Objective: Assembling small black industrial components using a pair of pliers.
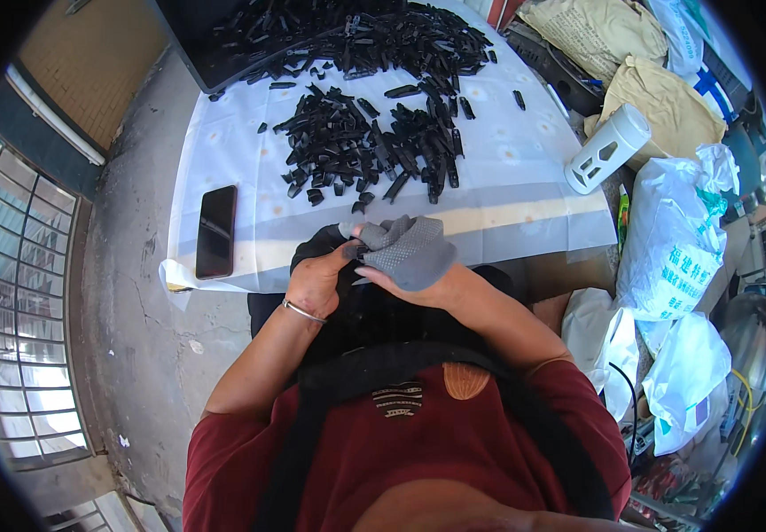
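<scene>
My left hand (315, 277), bare with a bangle at the wrist, is closed at the table's near edge, in front of my body. Its fingers meet those of my right hand (408, 255), which wears a grey dotted glove and is also closed. Between them shows a small black piece (358, 254), mostly covered by fingers, so its full shape is hidden. Just beyond my hands lies a loose heap of small black plastic parts (339, 146), some short and curved, others long and narrow.
A larger pile of black parts (383, 40) lies at the back beside a dark tray (190, 44). On the pale tablecloth (507, 177) rest a phone (216, 232) at left and a white cup (607, 149) at right. White sacks (674, 235) crowd the right side.
</scene>
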`<state>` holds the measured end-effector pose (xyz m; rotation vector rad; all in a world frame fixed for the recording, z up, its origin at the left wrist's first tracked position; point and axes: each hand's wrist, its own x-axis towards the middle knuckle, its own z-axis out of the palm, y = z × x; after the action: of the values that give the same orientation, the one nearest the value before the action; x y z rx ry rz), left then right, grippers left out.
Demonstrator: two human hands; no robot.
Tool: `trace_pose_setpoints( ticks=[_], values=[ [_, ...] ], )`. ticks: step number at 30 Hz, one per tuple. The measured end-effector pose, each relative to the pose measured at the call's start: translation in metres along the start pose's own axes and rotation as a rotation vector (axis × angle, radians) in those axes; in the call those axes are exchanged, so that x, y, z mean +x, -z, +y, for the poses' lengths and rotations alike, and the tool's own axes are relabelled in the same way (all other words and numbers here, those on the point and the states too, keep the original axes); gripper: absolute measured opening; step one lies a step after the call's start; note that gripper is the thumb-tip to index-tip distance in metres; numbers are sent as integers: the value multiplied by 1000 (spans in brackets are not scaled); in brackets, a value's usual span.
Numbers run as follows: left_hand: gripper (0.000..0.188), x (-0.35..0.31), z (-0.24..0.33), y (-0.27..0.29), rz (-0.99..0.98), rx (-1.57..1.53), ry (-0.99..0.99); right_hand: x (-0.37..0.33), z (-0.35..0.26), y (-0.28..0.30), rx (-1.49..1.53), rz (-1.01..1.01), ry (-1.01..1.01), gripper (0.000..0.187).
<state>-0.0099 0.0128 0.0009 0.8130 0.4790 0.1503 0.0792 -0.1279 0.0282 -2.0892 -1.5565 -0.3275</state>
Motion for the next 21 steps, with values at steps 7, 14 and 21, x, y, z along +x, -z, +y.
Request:
trace_pose_setpoints(
  ticks=[7, 14, 21],
  values=[
    [33, -13, -10, -10, -40, 26, 17, -12, -6, 5, 32, 26, -49, 27],
    [42, -22, 0, -14, -69, 767, -117, -19, 1, -9, 188, 113, -59, 25],
    [42, -13, -5, -7, 6, 609, -291, -24, -5, 17, 32, 9, -62, 18]
  ],
)
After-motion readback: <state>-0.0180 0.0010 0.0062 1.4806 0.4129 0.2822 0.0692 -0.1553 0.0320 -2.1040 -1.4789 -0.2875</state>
